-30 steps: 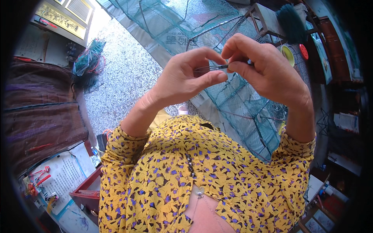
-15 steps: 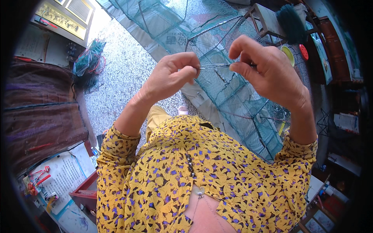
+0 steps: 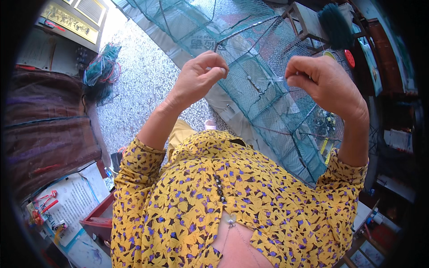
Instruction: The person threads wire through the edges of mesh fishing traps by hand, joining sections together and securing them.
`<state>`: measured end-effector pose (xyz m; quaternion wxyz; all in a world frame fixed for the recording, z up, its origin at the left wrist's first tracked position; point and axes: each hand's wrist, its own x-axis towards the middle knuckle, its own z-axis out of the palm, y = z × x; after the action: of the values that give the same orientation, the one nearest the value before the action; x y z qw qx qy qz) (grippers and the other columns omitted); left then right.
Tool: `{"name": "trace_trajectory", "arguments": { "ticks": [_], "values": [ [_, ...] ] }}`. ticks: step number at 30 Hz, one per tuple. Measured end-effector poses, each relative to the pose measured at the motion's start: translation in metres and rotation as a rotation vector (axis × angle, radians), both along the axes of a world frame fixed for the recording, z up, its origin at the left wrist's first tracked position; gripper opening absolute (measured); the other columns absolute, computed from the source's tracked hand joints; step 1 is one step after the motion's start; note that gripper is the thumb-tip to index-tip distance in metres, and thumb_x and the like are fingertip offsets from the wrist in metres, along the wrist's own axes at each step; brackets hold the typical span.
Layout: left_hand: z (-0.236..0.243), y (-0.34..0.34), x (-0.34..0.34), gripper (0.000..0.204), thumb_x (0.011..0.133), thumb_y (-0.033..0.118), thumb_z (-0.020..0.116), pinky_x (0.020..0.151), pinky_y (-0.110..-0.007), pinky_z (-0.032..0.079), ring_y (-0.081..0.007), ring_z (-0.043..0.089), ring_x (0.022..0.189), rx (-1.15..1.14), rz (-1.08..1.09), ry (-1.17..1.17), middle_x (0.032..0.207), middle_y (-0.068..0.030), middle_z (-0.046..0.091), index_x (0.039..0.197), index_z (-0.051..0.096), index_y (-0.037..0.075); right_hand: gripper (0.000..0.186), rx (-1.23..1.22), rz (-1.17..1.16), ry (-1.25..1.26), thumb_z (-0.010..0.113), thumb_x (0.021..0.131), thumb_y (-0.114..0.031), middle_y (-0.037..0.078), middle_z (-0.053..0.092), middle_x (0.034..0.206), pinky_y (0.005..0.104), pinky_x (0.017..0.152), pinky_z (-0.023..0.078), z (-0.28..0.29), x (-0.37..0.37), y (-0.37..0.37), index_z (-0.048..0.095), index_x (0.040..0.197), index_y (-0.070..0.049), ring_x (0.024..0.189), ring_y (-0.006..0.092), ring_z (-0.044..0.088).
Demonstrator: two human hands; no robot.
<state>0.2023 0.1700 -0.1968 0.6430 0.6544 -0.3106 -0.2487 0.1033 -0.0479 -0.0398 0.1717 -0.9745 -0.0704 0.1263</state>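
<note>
My left hand (image 3: 202,79) is raised at centre left, thumb and forefinger pinched together. Whatever lies in that pinch is too small to make out. Farther right, my right hand (image 3: 327,85) is closed, and a slim, pale, shiny needle-like tool (image 3: 273,79) sticks out from its fingertips toward the left hand. Its other end is hidden in the fingers. A wide gap separates the two hands. Below and beyond them spreads a green mesh net (image 3: 257,100) with dark frame rods and cords.
A bundle of green netting (image 3: 102,71) lies on the speckled floor (image 3: 138,67) at left. Nearer are a brown covered surface (image 3: 49,116) and a table with printed sheets (image 3: 73,201) and a red box (image 3: 100,214). A wooden stool (image 3: 308,22) stands far right beside dark green netting (image 3: 335,27).
My hands have moved apart, the right one outward to the right and slightly nearer. The shiny tool that spanned between both hands now shows only at the right fingertips.
</note>
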Motion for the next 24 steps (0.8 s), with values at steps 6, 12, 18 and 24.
{"name": "trace_trajectory", "arguments": {
  "ticks": [6,12,18,24],
  "values": [
    [-0.007,-0.001,-0.003,0.012,0.087,0.014,0.052,0.08,-0.027,0.046,-0.0112,0.057,0.086,-0.217,-0.029,0.334,0.098,-0.007,0.061,0.088,0.06,0.004,0.006,0.306,-0.111,-0.078,0.063,0.084,-0.006,0.006,0.064,0.076,0.0245,0.056,0.047,0.007,-0.007,-0.018,0.063,0.089,-0.002,0.064,0.0134,0.06],
    [-0.004,-0.008,-0.016,0.015,0.095,0.016,0.049,0.085,-0.033,0.051,-0.0216,0.062,0.099,-0.562,-0.096,0.753,0.101,-0.0097,0.062,0.1,0.055,0.003,0.008,0.414,0.033,-0.203,0.06,0.087,-0.005,0.001,0.059,0.084,0.0222,0.058,0.045,-0.028,-0.003,-0.019,0.062,0.094,-0.004,0.07,0.0115,0.057],
    [-0.013,-0.009,-0.028,0.011,0.096,0.018,0.049,0.066,-0.022,0.048,-0.0114,0.06,0.074,-0.493,0.014,0.909,0.094,-0.007,0.061,0.097,0.053,0.008,0.003,-0.152,0.194,-0.427,0.062,0.082,-0.008,0.003,0.056,0.082,0.0305,0.063,0.047,-0.043,0.01,-0.008,0.062,0.085,-0.01,0.08,0.0218,0.056],
    [-0.022,-0.013,-0.042,0.01,0.096,0.017,0.048,0.064,-0.022,0.047,-0.0111,0.059,0.074,-0.465,0.063,0.924,0.108,-0.012,0.061,0.097,0.053,0.009,0.003,-0.167,0.249,-0.429,0.063,0.081,-0.008,0.002,0.056,0.082,0.031,0.064,0.047,-0.058,0.017,-0.007,0.062,0.083,-0.009,0.08,0.0209,0.056]
  ]
}}
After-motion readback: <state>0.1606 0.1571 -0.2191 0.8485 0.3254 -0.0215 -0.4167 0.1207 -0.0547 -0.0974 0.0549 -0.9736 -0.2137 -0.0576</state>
